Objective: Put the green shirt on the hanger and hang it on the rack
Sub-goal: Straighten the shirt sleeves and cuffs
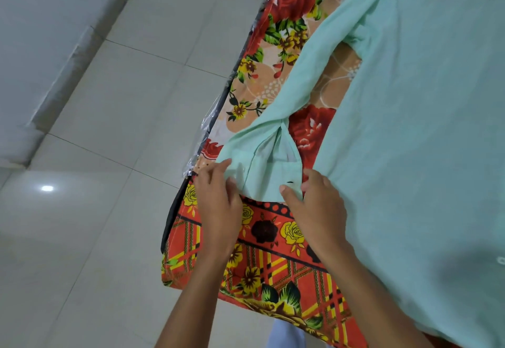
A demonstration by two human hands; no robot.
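Note:
The pale green shirt (415, 107) lies spread flat on a bed with a floral sheet (273, 241). Its long sleeve (297, 79) runs down toward me and ends in an unbuttoned cuff (262, 167). My left hand (218, 200) pinches the cuff's left corner. My right hand (314, 205) pinches the cuff's right edge between thumb and fingers. No hanger or rack is in view.
The bed's left edge (213, 123) drops off to a pale tiled floor (95, 156) on the left. A white wall base (35, 60) runs along the far left. The shirt's body covers the right of the bed.

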